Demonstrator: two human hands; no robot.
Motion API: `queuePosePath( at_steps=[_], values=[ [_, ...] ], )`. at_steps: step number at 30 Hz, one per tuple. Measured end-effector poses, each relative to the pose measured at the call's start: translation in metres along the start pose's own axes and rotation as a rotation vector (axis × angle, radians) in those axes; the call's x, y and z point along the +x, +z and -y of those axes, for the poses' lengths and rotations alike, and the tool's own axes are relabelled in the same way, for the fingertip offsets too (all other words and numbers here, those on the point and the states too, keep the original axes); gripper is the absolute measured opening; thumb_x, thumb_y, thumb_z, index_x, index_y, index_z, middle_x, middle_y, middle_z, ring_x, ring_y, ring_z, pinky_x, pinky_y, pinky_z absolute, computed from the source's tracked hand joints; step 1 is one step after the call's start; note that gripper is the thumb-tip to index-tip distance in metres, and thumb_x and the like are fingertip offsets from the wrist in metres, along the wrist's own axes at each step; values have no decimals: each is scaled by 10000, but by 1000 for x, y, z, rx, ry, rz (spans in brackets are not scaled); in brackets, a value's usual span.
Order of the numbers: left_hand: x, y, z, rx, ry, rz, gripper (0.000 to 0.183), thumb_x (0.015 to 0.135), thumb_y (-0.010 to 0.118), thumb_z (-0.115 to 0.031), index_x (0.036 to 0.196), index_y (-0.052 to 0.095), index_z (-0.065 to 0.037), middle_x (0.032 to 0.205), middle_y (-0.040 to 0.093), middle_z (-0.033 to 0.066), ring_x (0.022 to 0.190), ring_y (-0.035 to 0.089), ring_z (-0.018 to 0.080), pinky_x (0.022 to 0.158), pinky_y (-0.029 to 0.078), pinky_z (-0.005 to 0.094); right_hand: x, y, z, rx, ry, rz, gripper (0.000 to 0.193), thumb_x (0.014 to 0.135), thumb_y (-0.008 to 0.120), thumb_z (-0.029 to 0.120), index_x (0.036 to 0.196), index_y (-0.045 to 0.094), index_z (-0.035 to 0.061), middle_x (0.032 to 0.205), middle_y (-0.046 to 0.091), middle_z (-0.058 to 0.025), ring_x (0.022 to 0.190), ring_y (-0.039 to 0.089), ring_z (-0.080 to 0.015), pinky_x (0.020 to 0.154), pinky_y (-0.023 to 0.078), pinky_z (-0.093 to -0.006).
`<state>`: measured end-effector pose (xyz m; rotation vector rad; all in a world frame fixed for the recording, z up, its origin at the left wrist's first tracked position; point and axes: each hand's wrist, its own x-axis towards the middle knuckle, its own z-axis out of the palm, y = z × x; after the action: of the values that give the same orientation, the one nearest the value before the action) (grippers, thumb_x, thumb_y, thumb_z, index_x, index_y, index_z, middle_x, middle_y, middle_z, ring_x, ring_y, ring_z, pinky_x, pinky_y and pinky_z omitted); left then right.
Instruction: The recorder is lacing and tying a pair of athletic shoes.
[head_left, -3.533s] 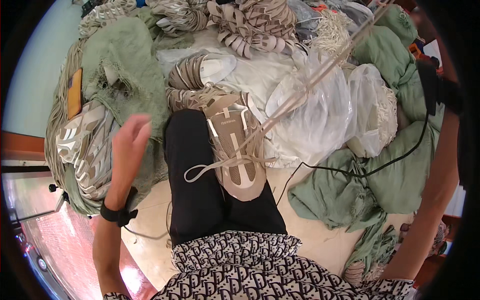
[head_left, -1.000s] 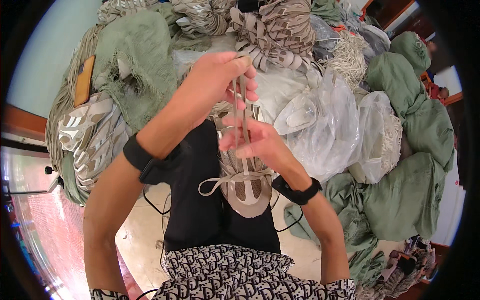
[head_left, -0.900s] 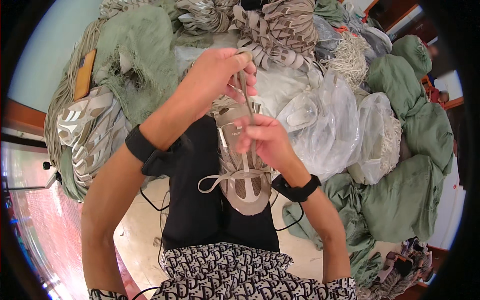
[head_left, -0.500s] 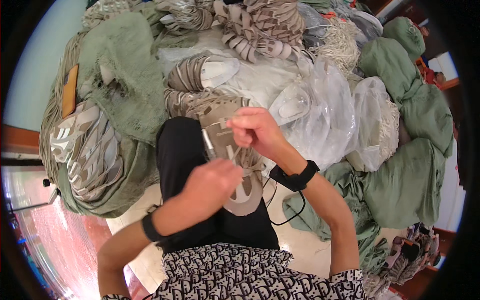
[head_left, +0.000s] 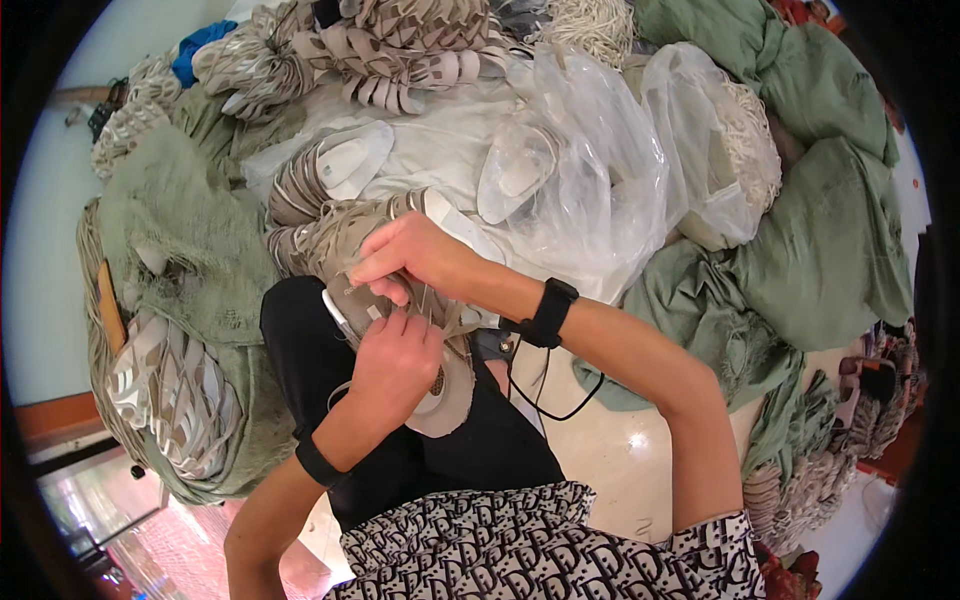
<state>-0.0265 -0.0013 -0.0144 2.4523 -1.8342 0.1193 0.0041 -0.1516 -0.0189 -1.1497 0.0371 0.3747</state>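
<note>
A beige and grey shoe upper (head_left: 447,405) lies over my left thigh, with its rounded toe end toward me. My left hand (head_left: 398,362) is closed over the middle of it, fingertips turned in. Just beyond, my right hand (head_left: 412,262) is bent over the upper's far part, its thumb and fingers pinched together. A thin pale strand, which looks like a shoelace (head_left: 426,303), runs down from the right hand toward the left. What the left fingers grip is hidden. Stacked beige uppers (head_left: 310,240) sit right beyond my hands.
Clear plastic bags (head_left: 610,170) and a pale insole-shaped piece (head_left: 517,170) lie ahead. Green cloth sacks (head_left: 810,270) line the right. More striped uppers (head_left: 165,400) and green netting (head_left: 180,230) are at left. A black cable (head_left: 540,412) hangs from my right wristband (head_left: 553,312).
The view has shifted, so the surroundings sit farther left. My hands have come closer together over the upper. The left hand, blurred before, now shows sharply.
</note>
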Motion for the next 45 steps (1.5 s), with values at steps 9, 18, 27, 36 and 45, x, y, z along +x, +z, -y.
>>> queuePosePath(
  at_steps=[9, 18, 27, 36, 45],
  values=[
    [22, 19, -35, 60, 95, 5, 152, 620, 565, -101, 759, 571, -37, 694, 499, 69, 717, 514, 225, 601, 419, 332, -5, 3, 6, 14, -8, 15, 161, 692, 664, 138, 653, 624, -13, 553, 559, -42, 417, 473, -89, 431, 337, -221],
    [31, 21, -26, 86, 59, 227, 162, 661, 585, -121, 783, 646, -36, 670, 559, 63, 665, 567, 183, 531, 419, 307, -6, 3, 5, -118, -37, 29, 197, 687, 672, 157, 595, 589, 4, 532, 543, -37, 417, 472, -83, 423, 334, -223],
    [31, -10, -3, -1382, -766, 378, 257, 760, 554, -116, 954, 602, 45, 755, 638, 79, 685, 607, 136, 597, 462, 257, -6, 1, 4, -82, -13, -18, 208, 694, 665, 173, 593, 574, 17, 538, 540, -30, 422, 468, -80, 406, 322, -229],
    [59, 25, -63, -787, -422, 244, 176, 739, 585, -164, 767, 635, 3, 754, 615, 191, 724, 612, 347, 637, 477, 436, -7, 2, 13, -369, -10, 70, 221, 703, 655, 165, 565, 559, 23, 519, 531, -19, 403, 462, -78, 414, 327, -221],
    [21, -3, -90, -157, -132, -56, 225, 700, 561, -121, 872, 556, 24, 701, 583, 131, 608, 569, 209, 521, 465, 301, 7, 20, 19, -241, 90, 50, 176, 736, 633, 104, 628, 587, -27, 507, 504, -42, 408, 451, -98, 408, 334, -232]
  ],
)
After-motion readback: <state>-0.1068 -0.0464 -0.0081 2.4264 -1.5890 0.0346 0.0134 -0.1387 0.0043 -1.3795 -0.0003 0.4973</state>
